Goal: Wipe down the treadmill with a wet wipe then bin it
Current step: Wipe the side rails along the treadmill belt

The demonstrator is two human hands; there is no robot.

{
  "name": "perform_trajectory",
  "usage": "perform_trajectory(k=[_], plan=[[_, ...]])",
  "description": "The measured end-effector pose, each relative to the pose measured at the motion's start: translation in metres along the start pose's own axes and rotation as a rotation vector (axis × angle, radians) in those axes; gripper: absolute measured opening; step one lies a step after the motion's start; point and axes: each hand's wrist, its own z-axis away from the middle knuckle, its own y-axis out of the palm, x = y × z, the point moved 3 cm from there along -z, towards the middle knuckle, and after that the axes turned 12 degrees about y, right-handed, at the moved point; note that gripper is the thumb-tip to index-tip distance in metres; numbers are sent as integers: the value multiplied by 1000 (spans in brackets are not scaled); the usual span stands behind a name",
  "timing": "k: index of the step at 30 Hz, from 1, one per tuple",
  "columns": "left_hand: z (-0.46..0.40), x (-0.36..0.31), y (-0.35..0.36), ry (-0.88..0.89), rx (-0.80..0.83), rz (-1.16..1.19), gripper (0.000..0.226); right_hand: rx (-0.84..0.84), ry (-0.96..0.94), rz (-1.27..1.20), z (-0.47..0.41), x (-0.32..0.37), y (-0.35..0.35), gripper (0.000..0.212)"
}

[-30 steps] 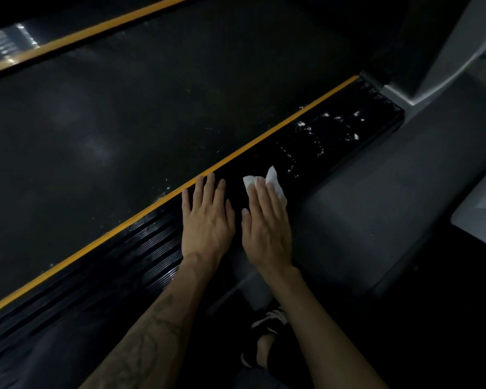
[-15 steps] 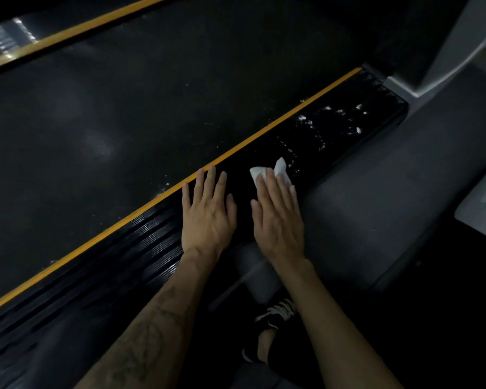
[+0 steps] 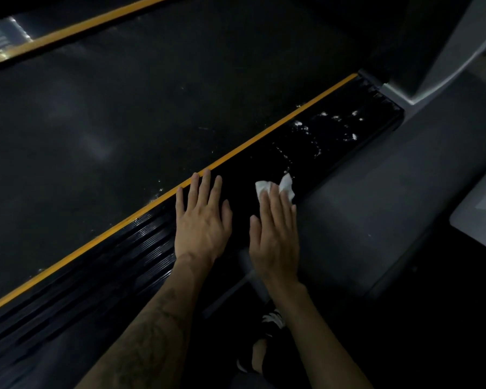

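The head view looks down on a dark treadmill, its wide black belt (image 3: pixel 141 130) filling the upper left and a yellow stripe (image 3: pixel 264 134) running diagonally along the belt's near edge. Just this side of the stripe lies the black side rail (image 3: pixel 334 141), ribbed at its lower left and glossy further up, where white wet streaks (image 3: pixel 345 127) glint near its far end. The left hand (image 3: pixel 201 220) lies flat on the rail with fingers straight and slightly spread, holding nothing, its fingertips reaching the stripe. The right hand (image 3: pixel 275 231) is just beside it, apart from it, also flat with fingers straight and together, pressing the wipe (image 3: pixel 275 186) down on the rail. The wipe is white and crumpled; only its far edge shows past the fingertips, the rest hidden under the hand, and it sits near the rail's outer edge, just short of the wet streaks. A tattoo (image 3: pixel 155 332) marks the left forearm. Right of the rail runs a grey matte cover (image 3: pixel 376 209), and at the upper right a grey upright post (image 3: pixel 443 51) rises from the rail's end. Below the right wrist a dark shoe (image 3: pixel 272 318) with white stripes shows on the dim floor. A second yellow stripe crosses the upper left corner.
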Motion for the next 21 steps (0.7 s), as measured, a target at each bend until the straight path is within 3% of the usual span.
perform_trajectory(k=[5,10,15,21], plan=[[-2,1,2,10,5,-5,70,22,-121,96,-29,-12,-4,53],[-4,5,3,16,8,-16,71,38,28,15,-12,-9,-6,55],[-7,4,4,20,3,-17,70,93,-129,71,-34,-17,-9,54],[-6,5,3,19,19,-20,71,73,22,26,-15,-12,-9,56]])
